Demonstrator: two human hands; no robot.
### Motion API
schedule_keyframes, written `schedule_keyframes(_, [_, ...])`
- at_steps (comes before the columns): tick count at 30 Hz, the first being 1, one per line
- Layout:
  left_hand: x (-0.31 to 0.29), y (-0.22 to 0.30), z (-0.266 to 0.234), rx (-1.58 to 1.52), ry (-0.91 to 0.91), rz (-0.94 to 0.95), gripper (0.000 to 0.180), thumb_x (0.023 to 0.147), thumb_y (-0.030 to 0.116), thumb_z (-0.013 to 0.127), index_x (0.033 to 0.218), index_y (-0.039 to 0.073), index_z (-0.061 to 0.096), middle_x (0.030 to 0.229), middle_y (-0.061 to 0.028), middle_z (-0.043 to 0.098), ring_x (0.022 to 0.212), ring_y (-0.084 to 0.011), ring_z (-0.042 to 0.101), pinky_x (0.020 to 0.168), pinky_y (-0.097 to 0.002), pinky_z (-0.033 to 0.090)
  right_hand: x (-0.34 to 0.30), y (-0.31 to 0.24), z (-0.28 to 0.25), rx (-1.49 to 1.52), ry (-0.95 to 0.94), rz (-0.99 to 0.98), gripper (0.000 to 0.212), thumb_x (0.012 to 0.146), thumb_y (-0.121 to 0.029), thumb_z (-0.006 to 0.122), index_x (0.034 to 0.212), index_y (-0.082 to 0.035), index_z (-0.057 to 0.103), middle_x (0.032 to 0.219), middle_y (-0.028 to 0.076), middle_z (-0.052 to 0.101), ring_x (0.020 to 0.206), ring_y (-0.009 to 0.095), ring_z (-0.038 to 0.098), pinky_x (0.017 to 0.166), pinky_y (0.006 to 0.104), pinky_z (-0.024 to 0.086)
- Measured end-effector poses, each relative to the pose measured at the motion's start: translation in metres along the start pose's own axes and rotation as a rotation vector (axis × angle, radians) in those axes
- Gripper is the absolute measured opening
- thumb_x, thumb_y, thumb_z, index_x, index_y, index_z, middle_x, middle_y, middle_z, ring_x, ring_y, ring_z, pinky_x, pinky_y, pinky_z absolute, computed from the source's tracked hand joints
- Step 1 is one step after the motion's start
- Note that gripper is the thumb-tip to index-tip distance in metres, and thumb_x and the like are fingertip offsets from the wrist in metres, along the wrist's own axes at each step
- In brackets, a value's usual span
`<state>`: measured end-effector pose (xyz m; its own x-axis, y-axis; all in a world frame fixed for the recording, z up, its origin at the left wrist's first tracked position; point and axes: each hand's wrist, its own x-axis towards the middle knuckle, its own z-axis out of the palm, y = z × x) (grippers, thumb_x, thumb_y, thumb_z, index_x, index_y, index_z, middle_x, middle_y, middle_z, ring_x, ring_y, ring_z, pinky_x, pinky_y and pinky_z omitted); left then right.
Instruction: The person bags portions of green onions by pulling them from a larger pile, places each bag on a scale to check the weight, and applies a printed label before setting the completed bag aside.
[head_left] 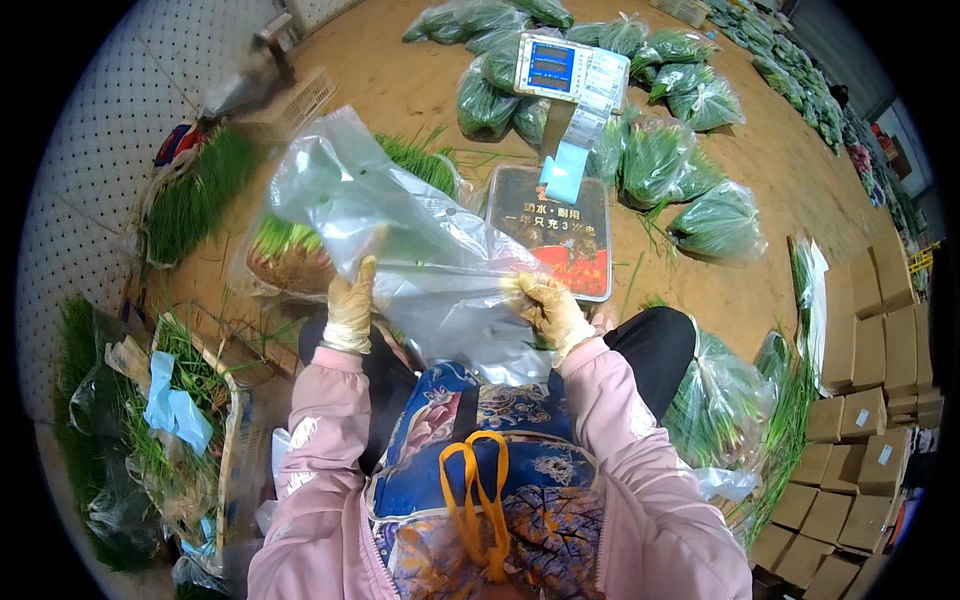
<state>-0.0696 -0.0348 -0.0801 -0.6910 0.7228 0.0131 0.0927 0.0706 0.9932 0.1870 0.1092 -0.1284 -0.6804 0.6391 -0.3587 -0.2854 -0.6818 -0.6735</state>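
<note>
A large clear plastic bag [420, 235] is stretched across my lap, its far end puffed up towards the upper left. My left hand [350, 308], in a thin pale glove, grips the bag's near left side with the thumb up. At the bag's right side, my right hand [553, 312], gloved alike, pinches the film close to the scale's lower corner. Through and beside the bag, bunched green stalks with pale, brownish root ends [290, 260] show at the left. Just beyond my right hand lies the dark platform of a weighing scale [550, 215].
The scale's display [552, 68] has paper labels hanging from it. Bagged green bunches [660, 160] lie behind and to the right. A crate of loose greens [190, 400] stands at left, loose stalks [205, 195] beyond it. Cardboard boxes [845, 480] are stacked at right.
</note>
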Motion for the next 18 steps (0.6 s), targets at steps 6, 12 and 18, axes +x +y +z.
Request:
schedule_keyframes(6, [0.008, -0.079, 0.008, -0.389, 0.152, -0.283, 0.026, 0.08, 0.009, 0.066, 0.103, 0.002, 0.057, 0.094, -0.0074, 0.059, 0.083, -0.0169, 0.056, 0.075, -0.0296, 0.047, 0.01, 0.004, -0.02, -0.298, 0.24, -0.106, 0.017, 0.086, -0.016, 0.061, 0.094, -0.001, 0.058, 0.081, 0.005, 0.062, 0.076, 0.016, 0.063, 0.073, 0.0297, 0.054])
schedule_keyframes(12, [-0.012, -0.039, 0.043, 0.18, 0.192, 0.579, 0.04, 0.075, -0.001, 0.068, 0.11, -0.001, 0.049, 0.101, -0.0093, 0.059, 0.089, -0.0164, 0.057, 0.08, -0.0276, 0.046, 0.012, 0.012, -0.033, -0.647, 0.458, -0.125, 0.024, 0.078, -0.025, 0.07, 0.082, -0.004, 0.06, 0.073, 0.003, 0.061, 0.065, 0.011, 0.056, 0.059, 0.0244, 0.045])
schedule_keyframes(18, [-0.045, -0.019, 0.109, -0.161, -0.472, -0.086, 0.039, 0.076, 0.005, 0.07, 0.111, 0.0, 0.053, 0.102, -0.005, 0.059, 0.092, -0.0118, 0.056, 0.081, -0.0236, 0.046, -0.003, 0.013, 0.041, -0.52, 0.069, -0.288, 0.019, 0.08, -0.023, 0.067, 0.077, -0.005, 0.062, 0.075, 0.002, 0.061, 0.066, 0.01, 0.053, 0.06, 0.0255, 0.043])
